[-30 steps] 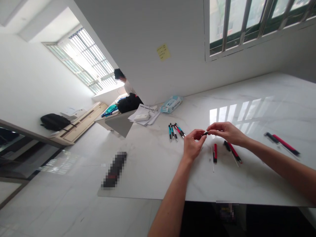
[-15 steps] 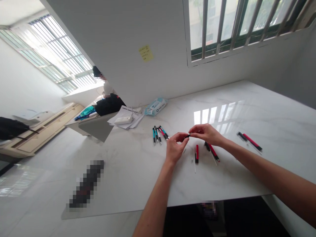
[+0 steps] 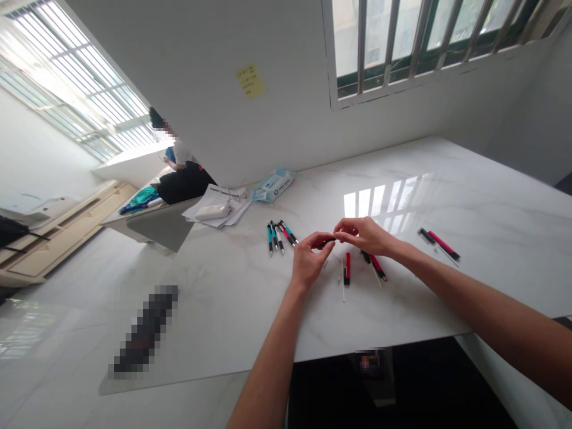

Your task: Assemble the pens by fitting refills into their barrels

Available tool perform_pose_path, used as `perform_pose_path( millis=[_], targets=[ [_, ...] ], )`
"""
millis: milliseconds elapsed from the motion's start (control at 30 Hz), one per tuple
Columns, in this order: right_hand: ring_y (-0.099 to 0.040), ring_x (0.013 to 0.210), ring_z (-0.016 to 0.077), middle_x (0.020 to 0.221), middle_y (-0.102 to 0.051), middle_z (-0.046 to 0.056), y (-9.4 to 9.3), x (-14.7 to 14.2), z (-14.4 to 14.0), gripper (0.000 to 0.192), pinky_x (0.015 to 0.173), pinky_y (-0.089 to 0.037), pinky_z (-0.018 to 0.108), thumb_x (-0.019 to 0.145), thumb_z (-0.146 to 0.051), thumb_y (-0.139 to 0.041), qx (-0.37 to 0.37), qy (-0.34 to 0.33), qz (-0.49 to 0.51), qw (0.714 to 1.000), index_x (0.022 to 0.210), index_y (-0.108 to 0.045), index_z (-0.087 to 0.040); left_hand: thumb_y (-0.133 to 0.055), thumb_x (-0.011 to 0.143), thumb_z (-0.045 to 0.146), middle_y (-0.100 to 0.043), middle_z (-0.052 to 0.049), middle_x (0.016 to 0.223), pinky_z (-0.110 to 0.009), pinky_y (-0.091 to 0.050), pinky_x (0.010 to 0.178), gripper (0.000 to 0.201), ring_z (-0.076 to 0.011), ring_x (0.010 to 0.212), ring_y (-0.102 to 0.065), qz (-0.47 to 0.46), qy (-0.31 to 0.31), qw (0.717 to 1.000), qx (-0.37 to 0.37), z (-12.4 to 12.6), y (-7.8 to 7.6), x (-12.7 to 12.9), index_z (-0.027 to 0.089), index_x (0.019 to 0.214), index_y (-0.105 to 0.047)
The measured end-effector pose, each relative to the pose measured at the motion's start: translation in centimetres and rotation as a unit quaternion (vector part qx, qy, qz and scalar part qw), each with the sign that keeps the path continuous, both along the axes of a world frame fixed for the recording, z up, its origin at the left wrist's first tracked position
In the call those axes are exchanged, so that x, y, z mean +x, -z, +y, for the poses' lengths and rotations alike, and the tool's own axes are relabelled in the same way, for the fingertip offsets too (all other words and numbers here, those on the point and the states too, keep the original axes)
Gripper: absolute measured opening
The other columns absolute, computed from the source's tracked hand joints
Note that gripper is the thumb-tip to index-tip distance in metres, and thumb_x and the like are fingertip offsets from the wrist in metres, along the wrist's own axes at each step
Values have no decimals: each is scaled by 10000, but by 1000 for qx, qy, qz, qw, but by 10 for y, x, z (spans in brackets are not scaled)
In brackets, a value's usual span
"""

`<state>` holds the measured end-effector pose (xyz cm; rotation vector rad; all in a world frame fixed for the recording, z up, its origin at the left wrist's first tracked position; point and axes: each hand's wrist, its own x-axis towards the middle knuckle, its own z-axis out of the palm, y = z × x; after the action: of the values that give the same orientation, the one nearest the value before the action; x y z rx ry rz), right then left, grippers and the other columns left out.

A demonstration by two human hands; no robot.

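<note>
The small black pen part (image 3: 329,240), pinched between the left hand (image 3: 307,260) and right hand (image 3: 364,234) fingertips, could slip and roll among the loose pens (image 3: 279,233) on the glossy table (image 3: 447,190).

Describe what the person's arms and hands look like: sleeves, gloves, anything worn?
Both arms are bare as far as the view shows, with no sleeves in sight. The left hand and right hand wear no gloves. No watch, bracelet or ring can be seen on wrists or fingers.
</note>
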<state>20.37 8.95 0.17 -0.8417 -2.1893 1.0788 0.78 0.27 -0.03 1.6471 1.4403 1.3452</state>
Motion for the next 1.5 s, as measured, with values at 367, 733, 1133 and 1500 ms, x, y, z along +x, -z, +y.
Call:
perform_pose_path(
  millis=[367, 733, 1133, 1500],
  targets=[
    [-635, 762, 169, 898, -757, 40, -8, 3, -1, 321, 721, -497, 320, 948, -517, -630, 10, -31, -7, 999, 965, -744, -218, -778, 854, 341, -788, -58, 945, -306, -581, 822, 185, -181, 858, -719, -31, -2, 999, -9, 3, 4, -3, 193, 964, -792],
    [-580, 724, 156, 819, -712, 22, -7, -2, -3, 353, 682, -425, 292, 996, -489, -548, -2, -35, -10, 999, 890, -729, -205, -841, 798, 375, -781, -68, 927, -318, -593, 824, 254, -187, 846, -734, -122, 21, 992, -34, 4, 3, -4, 176, 946, -783],
    [-633, 997, 259, 1058, -745, 63, -9, 22, 15, 281, 815, -473, 365, 795, -478, -838, 75, -134, -109, 982, 1005, -822, -292, -755, 847, 575, -708, -40, 879, -241, -530, 721, 442, -115, 741, -664, -267, -37, 960, -70, 10, 1, -7, 173, 1021, -693],
    [-660, 935, 219, 1081, -765, 41, -19, 27, 20, 156, 800, -489, 340, 866, -418, -776, 26, -192, -112, 975, 935, -822, -286, -763, 843, 551, -658, -20, 742, -254, -487, 693, 424, -110, 672, -571, -191, -26, 978, -81, 8, -2, -8, 149, 978, -772]
  ],
)
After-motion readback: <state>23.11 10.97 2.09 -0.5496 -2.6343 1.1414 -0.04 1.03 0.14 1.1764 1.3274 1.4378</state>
